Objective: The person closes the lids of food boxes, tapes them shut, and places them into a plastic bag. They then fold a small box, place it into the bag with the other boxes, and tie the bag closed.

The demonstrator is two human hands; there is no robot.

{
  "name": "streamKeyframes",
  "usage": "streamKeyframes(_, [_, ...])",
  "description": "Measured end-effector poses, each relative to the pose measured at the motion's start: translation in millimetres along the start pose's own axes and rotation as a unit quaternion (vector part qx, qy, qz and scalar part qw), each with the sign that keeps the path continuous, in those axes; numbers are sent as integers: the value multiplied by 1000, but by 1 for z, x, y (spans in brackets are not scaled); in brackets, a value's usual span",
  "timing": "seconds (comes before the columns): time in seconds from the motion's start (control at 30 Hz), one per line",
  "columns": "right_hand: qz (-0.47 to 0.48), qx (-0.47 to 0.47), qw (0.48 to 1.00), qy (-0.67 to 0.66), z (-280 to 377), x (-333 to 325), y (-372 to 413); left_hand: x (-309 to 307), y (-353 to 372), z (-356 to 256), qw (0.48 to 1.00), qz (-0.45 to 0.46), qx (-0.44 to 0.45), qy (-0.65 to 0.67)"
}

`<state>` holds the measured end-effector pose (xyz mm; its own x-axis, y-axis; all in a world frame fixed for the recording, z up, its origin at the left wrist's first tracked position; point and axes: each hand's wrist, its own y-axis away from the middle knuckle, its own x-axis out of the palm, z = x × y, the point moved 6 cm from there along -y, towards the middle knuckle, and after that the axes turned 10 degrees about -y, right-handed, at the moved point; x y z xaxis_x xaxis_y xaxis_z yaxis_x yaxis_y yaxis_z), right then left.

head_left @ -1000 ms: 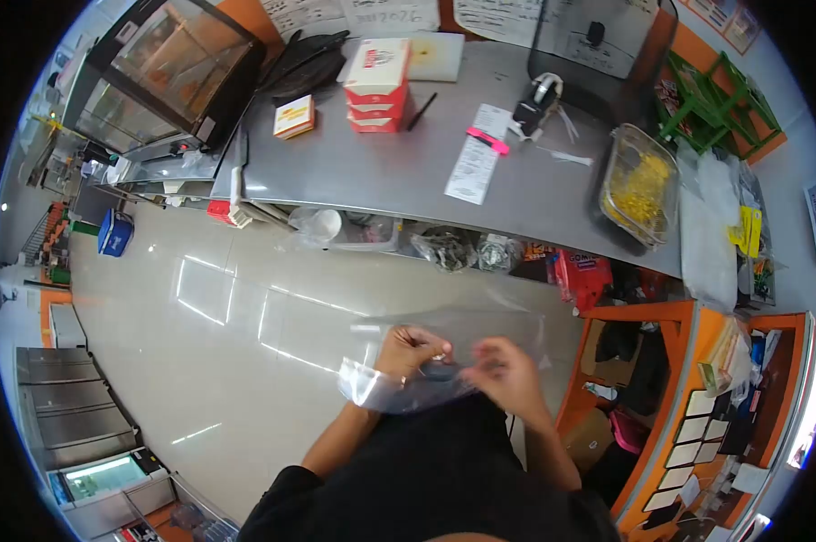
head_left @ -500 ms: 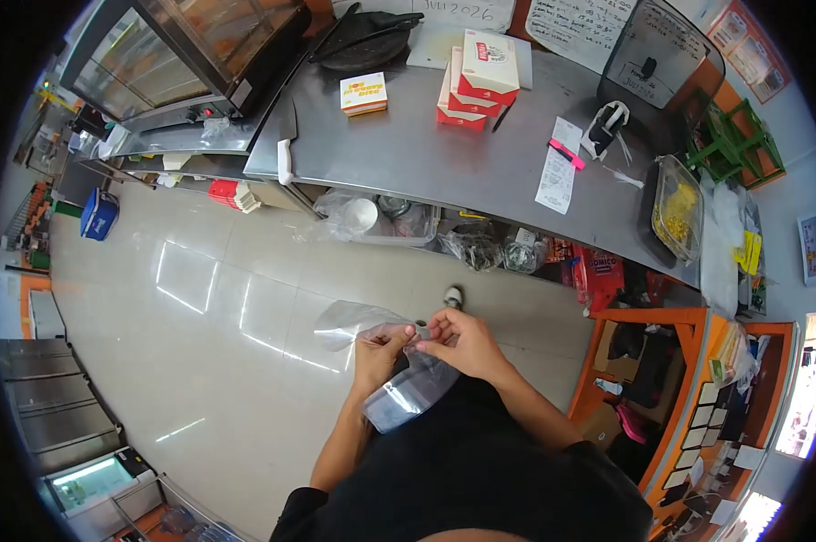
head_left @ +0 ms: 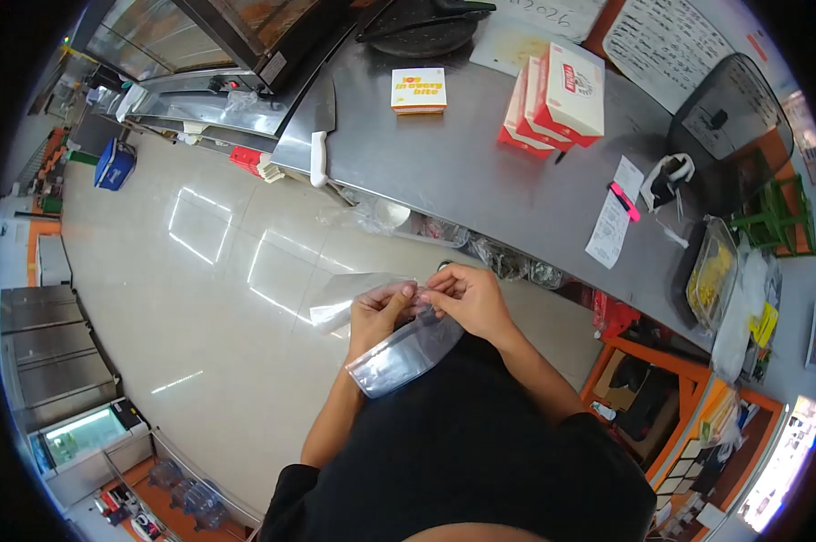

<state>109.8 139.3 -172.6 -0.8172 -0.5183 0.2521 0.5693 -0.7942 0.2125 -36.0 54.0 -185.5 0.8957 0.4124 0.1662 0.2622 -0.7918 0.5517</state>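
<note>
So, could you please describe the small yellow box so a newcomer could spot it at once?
Look at the long steel counter. Towards its back, left of the stacked red-and-white cartons, a small flat box lies alone. Unlike them, it has a white top with yellow lettering and orange-yellow sides.

Steel counter: red-white boxes, yellow box, knife at edge, receipt, yellow-food tray at right end.

Left hand and right hand meet before the chest, fingertips pinched, right at the left's 3 o'clock.
</note>
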Motion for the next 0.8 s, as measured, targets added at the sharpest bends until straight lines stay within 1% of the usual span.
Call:
streamKeyframes(0.1, [2, 15, 1000, 20, 10, -9, -20, 5, -18, -23, 998, -52, 27, -16])
streamKeyframes(0.13, [5, 26, 999, 26, 10, -9, -26, 5, -22, -26, 997, -66, 23, -15])
streamKeyframes(0.17, [9, 36, 999, 31, 10, -8, -32, 3, -27, -29, 997, -68, 27, -19])
streamKeyframes(0.27, [31, 24, 996, 85, 21, -2, -49, -4, -39, -32, 996, -72, 43, -24])
streamKeyframes(0.33, [40, -18, 992, 122, 33, 4, -59, -11, -47, -37, 995, -77, 60, -28])
streamKeyframes(0.37, [42, -41, 989, 138, 40, 9, -65, -12, -53, -41, 995, -69, 69, -20])
streamKeyframes(0.43, [63, -45, 987, 139, 49, 21, -77, -14, -62, -48, 995, -49, 84, -6])
streamKeyframes(0.47, [72, -47, 986, 140, 52, 24, -83, -16, -68, -50, 997, -28, 74, 25])
streamKeyframes(0.53, [97, -12, 992, 85, 42, 22, -97, -22, -75, -52, 995, 15, 49, 87])
streamKeyframes(0.57, [107, 8, 993, 55, 40, 22, -100, -32, -73, -56, 998, -16, 56, 32])
streamKeyframes(0.6, [55, 113, 992, 2, 32, 13, -102, -43, -71, -64, 996, -45, 66, -25])
streamKeyframes(0.63, [-15, 112, 984, -135, 37, 5, -109, -52, -70, -75, 991, -73, 80, -83])
streamKeyframes(0.67, [-85, 109, 953, -269, 40, -3, -112, -53, -59, -101, 982, -119, 102, -109])
streamKeyframes(0.7, [-151, 103, 899, -398, 41, -11, -114, -68, -57, -110, 964, -187, 173, -72])
streamKeyframes(0.73, [-182, 83, 881, -428, 48, -19, -117, -91, -55, -118, 940, -240, 180, -165])
streamKeyframes(0.8, [-240, 40, 840, -485, 58, -33, -121, -120, -58, -128, 918, -283, 209, -185])
